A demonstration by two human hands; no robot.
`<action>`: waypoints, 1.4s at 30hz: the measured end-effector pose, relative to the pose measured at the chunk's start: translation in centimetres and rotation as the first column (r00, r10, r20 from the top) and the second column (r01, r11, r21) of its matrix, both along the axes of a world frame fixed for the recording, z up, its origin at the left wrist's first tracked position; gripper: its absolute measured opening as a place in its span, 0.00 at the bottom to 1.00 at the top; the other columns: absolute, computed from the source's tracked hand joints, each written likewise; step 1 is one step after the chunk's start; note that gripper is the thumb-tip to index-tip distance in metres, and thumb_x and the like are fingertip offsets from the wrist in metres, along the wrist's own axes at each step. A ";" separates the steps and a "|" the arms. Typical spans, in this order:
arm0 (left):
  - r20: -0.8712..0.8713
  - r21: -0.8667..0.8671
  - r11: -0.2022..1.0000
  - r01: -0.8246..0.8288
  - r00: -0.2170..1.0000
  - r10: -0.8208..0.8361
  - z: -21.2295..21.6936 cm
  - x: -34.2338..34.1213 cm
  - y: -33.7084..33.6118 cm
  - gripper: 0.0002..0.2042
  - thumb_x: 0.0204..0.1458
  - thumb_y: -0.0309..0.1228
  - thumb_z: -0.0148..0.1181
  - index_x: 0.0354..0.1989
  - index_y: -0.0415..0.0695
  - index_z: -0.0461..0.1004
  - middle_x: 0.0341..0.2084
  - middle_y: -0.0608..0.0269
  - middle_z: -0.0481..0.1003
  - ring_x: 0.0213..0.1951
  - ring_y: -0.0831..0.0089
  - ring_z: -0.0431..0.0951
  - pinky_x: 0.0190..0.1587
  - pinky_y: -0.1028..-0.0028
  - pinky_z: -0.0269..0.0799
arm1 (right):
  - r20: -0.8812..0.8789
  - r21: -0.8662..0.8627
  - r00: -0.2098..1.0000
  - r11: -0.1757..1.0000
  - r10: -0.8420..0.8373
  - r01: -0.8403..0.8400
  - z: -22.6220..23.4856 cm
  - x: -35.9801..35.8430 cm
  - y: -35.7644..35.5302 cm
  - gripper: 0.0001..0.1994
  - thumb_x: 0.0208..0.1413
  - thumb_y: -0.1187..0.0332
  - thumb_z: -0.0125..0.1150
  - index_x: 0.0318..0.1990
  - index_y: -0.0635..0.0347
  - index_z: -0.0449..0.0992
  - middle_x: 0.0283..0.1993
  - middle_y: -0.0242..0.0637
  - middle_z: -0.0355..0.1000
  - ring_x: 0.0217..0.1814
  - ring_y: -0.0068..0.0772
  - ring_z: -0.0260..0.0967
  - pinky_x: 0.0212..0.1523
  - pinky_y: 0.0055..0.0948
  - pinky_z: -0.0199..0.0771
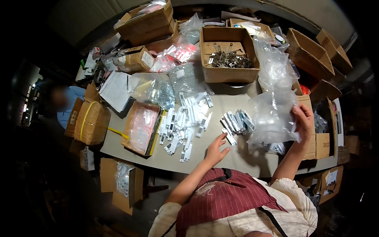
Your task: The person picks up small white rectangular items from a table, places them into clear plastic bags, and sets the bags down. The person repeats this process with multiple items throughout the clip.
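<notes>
My right hand (304,121) is closed on the edge of a clear plastic bag (271,114), which hangs upright over the right part of the table. The bag looks puffed out, and I make out nothing inside it. My left hand (216,151) rests low over the table with thumb and fingers apart. Its fingertips are at a white strip-shaped piece (229,136), perhaps touching it. Just beyond lies a small row of similar white and grey pieces (237,121). A larger loose heap of white strip-shaped pieces (187,112) spreads to the left.
An open cardboard box (231,75) of small metal parts stands at the back. Further left are a shallow box (136,128) with pink plastic, papers (115,91) and bagged parts (185,79). More clear bags (274,67) and cartons (310,53) crowd the right. A person in blue (71,104) is far left.
</notes>
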State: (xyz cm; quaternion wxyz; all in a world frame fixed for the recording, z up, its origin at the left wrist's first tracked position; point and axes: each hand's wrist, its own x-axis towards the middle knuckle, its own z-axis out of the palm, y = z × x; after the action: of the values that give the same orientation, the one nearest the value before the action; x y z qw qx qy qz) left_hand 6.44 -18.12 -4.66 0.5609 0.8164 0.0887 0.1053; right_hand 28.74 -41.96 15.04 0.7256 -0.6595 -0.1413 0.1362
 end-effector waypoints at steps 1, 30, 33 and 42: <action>0.013 -0.052 0.998 -0.021 1.000 0.022 -1.4 0.0 0.0 0.29 0.49 0.25 0.63 0.62 0.39 0.62 0.55 0.50 0.70 0.50 0.62 0.78 0.53 0.69 0.74 | 0.032 0.131 0.999 0.991 -0.033 0.029 -0.5 0.3 -0.8 0.07 0.55 0.69 0.61 0.35 0.64 0.77 0.27 0.27 0.72 0.25 0.12 0.64 0.27 0.13 0.60; -0.009 -0.772 0.581 -0.258 0.918 0.396 7.9 -0.9 6.3 0.21 0.51 0.20 0.59 0.54 0.37 0.63 0.39 0.58 0.74 0.36 0.72 0.75 0.36 0.73 0.70 | -0.282 0.197 0.934 0.966 0.222 -0.170 -6.1 -3.7 4.2 0.18 0.37 0.75 0.67 0.41 0.66 0.75 0.29 0.32 0.73 0.28 0.23 0.68 0.31 0.22 0.66; 0.040 -0.754 0.582 -0.305 0.863 0.504 8.4 -1.2 6.7 0.21 0.50 0.19 0.58 0.53 0.37 0.63 0.38 0.57 0.75 0.34 0.72 0.75 0.35 0.73 0.70 | -0.292 0.281 0.927 0.948 0.234 -0.150 -5.7 -4.0 6.0 0.20 0.35 0.78 0.65 0.42 0.65 0.74 0.31 0.30 0.72 0.27 0.20 0.67 0.27 0.21 0.64; 0.000 -0.775 0.539 -0.329 0.853 0.521 9.4 -2.0 7.4 0.20 0.47 0.16 0.52 0.51 0.36 0.64 0.35 0.54 0.75 0.27 0.71 0.75 0.31 0.74 0.68 | -0.267 0.417 0.891 0.878 0.367 -0.237 -2.7 -3.5 6.7 0.25 0.34 0.77 0.64 0.46 0.62 0.68 0.28 0.27 0.67 0.21 0.17 0.60 0.19 0.17 0.54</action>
State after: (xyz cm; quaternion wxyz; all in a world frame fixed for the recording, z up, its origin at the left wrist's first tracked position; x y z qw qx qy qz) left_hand 4.39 -10.73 4.70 0.8095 0.4442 0.2553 0.2868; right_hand 25.25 -35.22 12.31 0.8200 -0.4454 -0.1407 0.3309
